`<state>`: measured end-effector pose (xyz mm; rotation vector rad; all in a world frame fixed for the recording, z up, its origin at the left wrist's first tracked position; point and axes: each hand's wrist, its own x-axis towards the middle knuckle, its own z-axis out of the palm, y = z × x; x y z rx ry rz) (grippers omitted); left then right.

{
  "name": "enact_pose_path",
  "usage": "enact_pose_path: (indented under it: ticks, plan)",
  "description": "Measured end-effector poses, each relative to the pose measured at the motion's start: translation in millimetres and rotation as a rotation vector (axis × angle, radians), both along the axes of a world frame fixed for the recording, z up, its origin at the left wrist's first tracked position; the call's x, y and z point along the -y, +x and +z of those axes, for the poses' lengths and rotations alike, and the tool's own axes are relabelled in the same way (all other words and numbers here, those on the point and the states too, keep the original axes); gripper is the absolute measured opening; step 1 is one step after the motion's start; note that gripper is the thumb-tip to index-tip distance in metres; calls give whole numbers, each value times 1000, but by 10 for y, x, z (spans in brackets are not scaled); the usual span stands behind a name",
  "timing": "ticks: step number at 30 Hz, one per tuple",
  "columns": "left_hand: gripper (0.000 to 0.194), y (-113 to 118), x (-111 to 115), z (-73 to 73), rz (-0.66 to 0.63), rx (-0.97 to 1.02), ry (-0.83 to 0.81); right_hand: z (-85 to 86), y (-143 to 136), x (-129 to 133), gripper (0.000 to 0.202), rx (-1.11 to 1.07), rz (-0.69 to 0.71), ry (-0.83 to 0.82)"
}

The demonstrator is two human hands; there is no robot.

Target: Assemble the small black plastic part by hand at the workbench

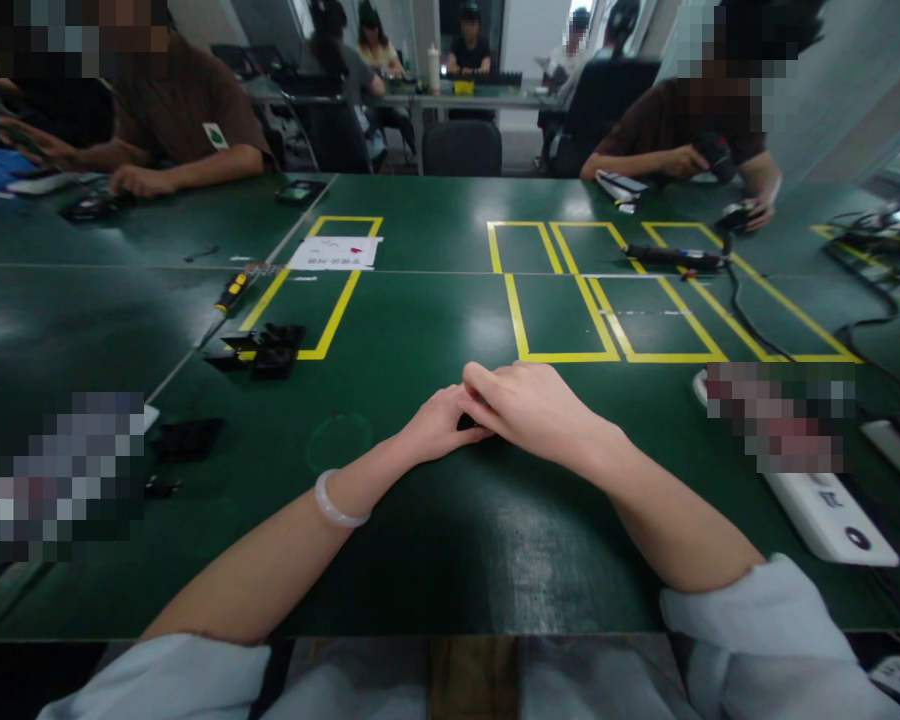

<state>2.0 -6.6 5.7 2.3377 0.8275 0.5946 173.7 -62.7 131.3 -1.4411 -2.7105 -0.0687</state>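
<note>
My left hand (441, 418) and my right hand (529, 400) rest together over the green table (450, 540), in the middle of the view. The right hand lies over the left hand's fingers, its own fingers curled in. Both are closed against each other, and I see no object in them. Some fingertips are hidden where the hands overlap. A pale bangle (339, 505) circles my left wrist. Nearest beyond the hands are yellow tape outlines (570, 357) on the table.
Black plastic parts (274, 352) and a yellow-black screwdriver (232, 291) lie left, near a paper sign (335, 253). At right are a white device (832, 520), a black rod-shaped tool (675, 258) and cables (746, 310). Co-workers sit across the table, handling things.
</note>
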Motion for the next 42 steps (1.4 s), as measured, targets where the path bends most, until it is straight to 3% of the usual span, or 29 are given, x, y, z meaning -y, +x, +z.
enact_pose_path:
  ticks: [6,14,23,30,36,42]
  plan:
    - [39,-1,-2,3,-7,2,-22,5,10,-7,19,-4,1,-30]
    - [35,-5,-16,-18,-13,34,-45,37,-7,17,27,11,0,-18]
    - [40,4,-22,5,-24,17,-22,61,-14,47,20,-2,7,-46]
    - [31,-2,-2,6,2,8,-76,4,-10,6,29,45,5,-3]
    - [41,-10,-13,10,-11,5,-48,4,-5,9,19,-6,15,-27]
    - [39,-2,-10,-5,-22,49,-70,28,-17,28,25,-31,25,-32]
